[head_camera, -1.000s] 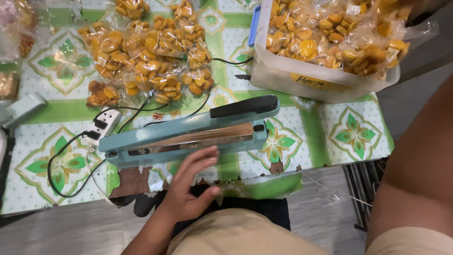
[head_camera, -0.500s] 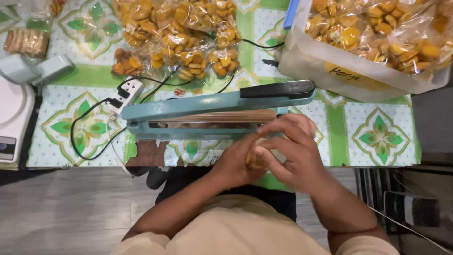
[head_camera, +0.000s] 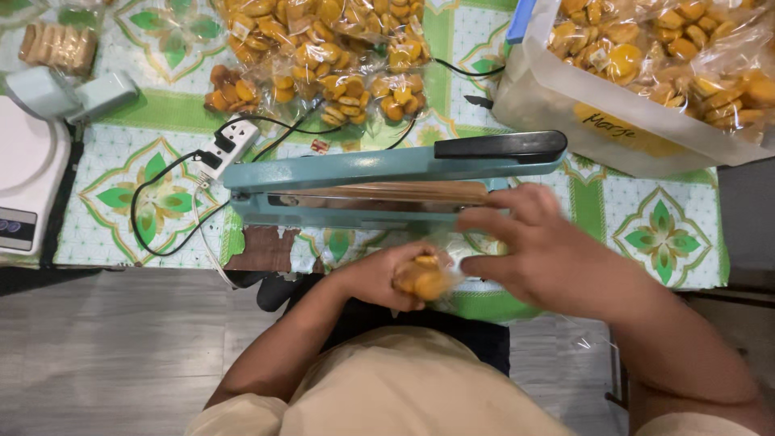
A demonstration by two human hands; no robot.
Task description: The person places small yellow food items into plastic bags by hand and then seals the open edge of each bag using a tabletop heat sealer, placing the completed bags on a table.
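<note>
In the head view, a small clear bag of yellow biscuits (head_camera: 424, 276) is now held at the near edge of the table, just in front of the teal heat sealer (head_camera: 379, 187); half a second earlier both hands were bunched together over it, and a second ago only the left hand was seen there. The left hand (head_camera: 379, 274) is curled under the bag, fingers pressed around its filled part. The right hand (head_camera: 549, 258) has been drawn out to the right, its fingers partly spread, thumb and forefinger seemingly pinching the bag's open mouth, though blur hides the contact. By this change the bag appears to have been taken up and its neck stretched flat, ready for the sealing bar, whose black-handled arm is seen raised a little. Room is tight: the sealer's near edge lies just beyond the knuckles, the table's near edge beneath the wrists. Further right, a plastic tub (head_camera: 613, 133) of filled bags is set; on the far side, sealed bags (head_camera: 323, 56) are piled. A power strip (head_camera: 226, 149) with black cable and a white scale (head_camera: 28, 182) lie left.
</note>
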